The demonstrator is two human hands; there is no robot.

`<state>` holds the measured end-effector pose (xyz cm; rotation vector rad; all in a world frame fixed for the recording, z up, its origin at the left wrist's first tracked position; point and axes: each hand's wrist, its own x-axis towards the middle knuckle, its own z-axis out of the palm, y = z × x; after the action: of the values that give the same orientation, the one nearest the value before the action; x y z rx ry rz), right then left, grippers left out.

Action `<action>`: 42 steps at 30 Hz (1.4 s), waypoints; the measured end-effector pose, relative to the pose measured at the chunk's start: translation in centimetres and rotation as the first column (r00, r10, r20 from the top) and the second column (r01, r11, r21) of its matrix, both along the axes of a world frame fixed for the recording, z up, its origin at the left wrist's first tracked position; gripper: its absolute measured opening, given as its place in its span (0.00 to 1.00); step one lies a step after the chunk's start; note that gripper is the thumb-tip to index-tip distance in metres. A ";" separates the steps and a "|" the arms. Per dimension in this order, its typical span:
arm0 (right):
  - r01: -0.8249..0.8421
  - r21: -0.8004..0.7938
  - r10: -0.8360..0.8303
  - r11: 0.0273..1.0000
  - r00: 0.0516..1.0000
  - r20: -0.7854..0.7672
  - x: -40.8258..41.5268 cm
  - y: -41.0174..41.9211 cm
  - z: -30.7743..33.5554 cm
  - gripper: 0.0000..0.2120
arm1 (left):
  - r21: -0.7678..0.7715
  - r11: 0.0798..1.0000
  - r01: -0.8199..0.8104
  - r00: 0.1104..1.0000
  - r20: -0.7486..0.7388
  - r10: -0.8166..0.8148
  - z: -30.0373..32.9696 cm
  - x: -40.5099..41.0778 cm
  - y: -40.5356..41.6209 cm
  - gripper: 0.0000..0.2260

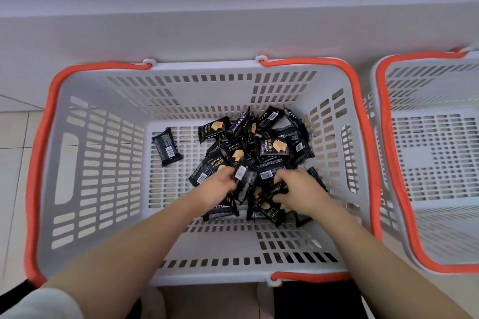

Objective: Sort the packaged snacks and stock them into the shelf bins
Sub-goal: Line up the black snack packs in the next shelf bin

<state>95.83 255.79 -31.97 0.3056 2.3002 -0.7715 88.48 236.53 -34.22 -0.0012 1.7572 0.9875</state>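
While the left hand [220, 184] pinches one packet [243, 181] and the right hand [298, 189] clutches another in the basket [77, 116], these light, slick, crushable packs probably want gentle edge grips.

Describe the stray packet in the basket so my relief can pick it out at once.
Start at the big grey basket with the orange rim, the one both hands reach into. On its slotted floor, look left of the pile of black packets. The stray packet lies alone there, touching no other, barcode side up with no cake picture showing.
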 end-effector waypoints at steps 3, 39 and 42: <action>0.359 -0.155 -0.380 0.920 0.915 -0.134 -0.6 -0.2 1.3 0.09 | 0.127 0.833 -0.538 0.783 0.440 0.439 0.8 -0.5 0.7 0.13; -0.004 0.205 0.015 0.979 0.999 -0.049 0.0 -2.4 -1.3 0.14 | -0.183 0.981 0.058 0.998 0.017 -0.055 -1.3 0.9 -0.9 0.20; -0.043 0.276 0.072 0.960 0.993 -0.092 -0.2 -2.1 -1.3 0.12 | -0.207 0.977 0.047 0.997 -0.056 -0.060 -1.4 0.6 -2.0 0.21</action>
<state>95.66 253.67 -33.29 0.3277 2.5035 -0.4467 89.08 234.57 -35.66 -0.0553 1.8999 0.7709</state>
